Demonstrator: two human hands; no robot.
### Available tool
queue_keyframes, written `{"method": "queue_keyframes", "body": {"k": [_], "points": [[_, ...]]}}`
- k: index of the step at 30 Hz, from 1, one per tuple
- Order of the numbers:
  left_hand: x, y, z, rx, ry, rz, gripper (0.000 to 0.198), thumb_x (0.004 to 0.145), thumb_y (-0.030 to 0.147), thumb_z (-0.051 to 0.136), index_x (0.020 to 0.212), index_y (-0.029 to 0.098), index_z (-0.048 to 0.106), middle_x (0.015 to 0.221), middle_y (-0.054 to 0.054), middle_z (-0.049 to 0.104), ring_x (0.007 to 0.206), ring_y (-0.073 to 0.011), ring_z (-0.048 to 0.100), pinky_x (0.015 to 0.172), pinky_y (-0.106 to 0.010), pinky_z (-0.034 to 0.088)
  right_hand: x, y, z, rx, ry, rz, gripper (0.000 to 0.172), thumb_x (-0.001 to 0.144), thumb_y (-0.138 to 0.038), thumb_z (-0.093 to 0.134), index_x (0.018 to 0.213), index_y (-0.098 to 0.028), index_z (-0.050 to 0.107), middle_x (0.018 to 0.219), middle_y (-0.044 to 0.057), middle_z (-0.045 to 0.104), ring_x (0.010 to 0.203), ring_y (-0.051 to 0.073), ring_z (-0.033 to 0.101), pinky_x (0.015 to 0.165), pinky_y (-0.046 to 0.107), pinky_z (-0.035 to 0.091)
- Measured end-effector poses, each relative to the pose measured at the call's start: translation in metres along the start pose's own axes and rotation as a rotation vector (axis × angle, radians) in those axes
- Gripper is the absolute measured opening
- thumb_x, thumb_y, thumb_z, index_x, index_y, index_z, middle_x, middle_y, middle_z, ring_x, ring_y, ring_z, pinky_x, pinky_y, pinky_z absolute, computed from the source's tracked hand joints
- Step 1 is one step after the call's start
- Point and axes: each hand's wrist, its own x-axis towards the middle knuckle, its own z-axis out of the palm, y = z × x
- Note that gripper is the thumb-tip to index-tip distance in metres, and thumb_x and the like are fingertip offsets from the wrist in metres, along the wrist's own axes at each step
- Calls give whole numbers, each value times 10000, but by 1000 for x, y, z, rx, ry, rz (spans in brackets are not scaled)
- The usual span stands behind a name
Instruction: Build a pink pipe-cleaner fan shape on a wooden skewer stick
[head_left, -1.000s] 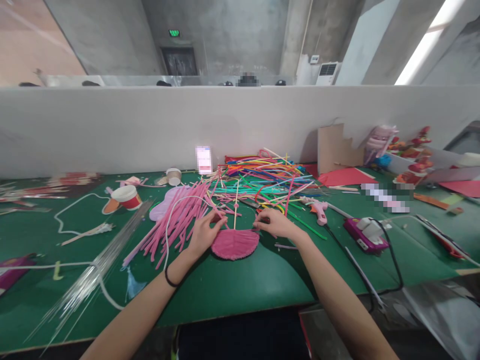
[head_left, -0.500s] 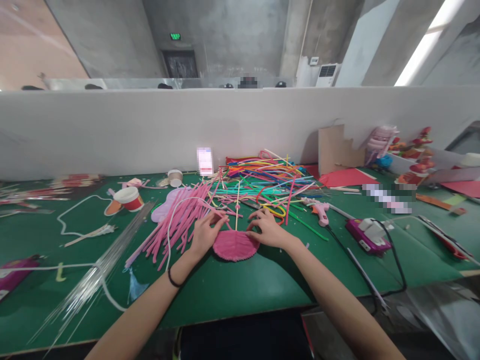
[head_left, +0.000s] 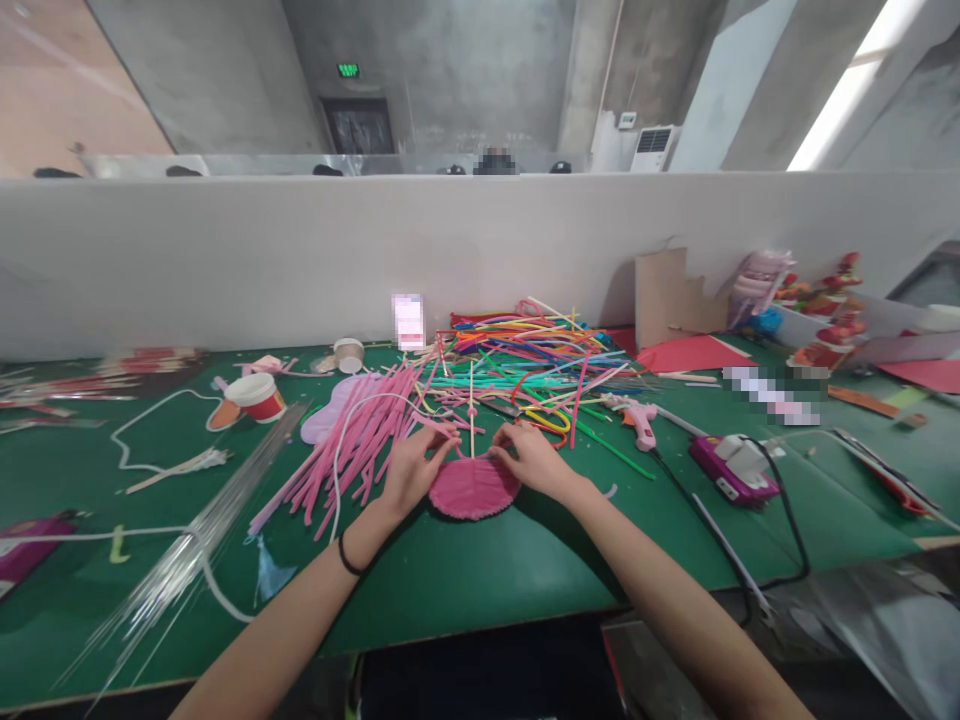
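Semicircle [head_left: 474, 492] just nearside of left grip [head_left: 415, 466], right grip [head_left: 534, 462].

No text reads clearly: the lit green sign [head_left: 348, 70] high on the grey wall [head_left: 450, 80], upper left, has characters too small, and the pixelated screen [head_left: 409, 321] left of centre is illegible.

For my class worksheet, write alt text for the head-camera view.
A person's left hand, pinching a slim pink strip, and right hand are at the top edge of a rounded, deep-pink fuzzy piece on a green tabletop. Pink fuzzy sticks lie left, a multicoloured heap of sticks behind, a pale-pink glue gun right.
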Motion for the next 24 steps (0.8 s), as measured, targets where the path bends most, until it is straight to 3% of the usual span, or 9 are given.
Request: {"method": "queue_keyframes", "body": {"k": [7, 13, 24], "points": [[-3, 0, 2, -21, -38, -54, 248, 899, 413, 584, 1006, 200, 652, 944, -50, 751, 790, -187, 725, 783, -293, 569, 1, -10, 5, 296, 60, 56, 77, 831, -169, 634, 902, -190, 654, 828, 10, 706, 699, 141, 631, 661, 254, 471], [-3, 6, 1, -36, -47, -71, 275, 905, 451, 559, 977, 206, 661, 957, -52, 747, 819, -188, 715, 785, -282, 554, 1, -16, 11, 346, 100, -9, 111, 888, -256, 595, 903, -207, 693, 954, 55, 679, 861, 172, 651, 722, 266, 497], [-6, 18, -2, 22, -79, -36, 267, 983, 379, 398, 976, 198, 594, 900, -64, 699, 834, -197, 669, 788, -308, 500, -4, -18, 22, 387, 71, -36, 173, 979, -308, 456, 1071, -233, 582, 827, 9, 746, 745, 167, 707, 715, 252, 481]]}}
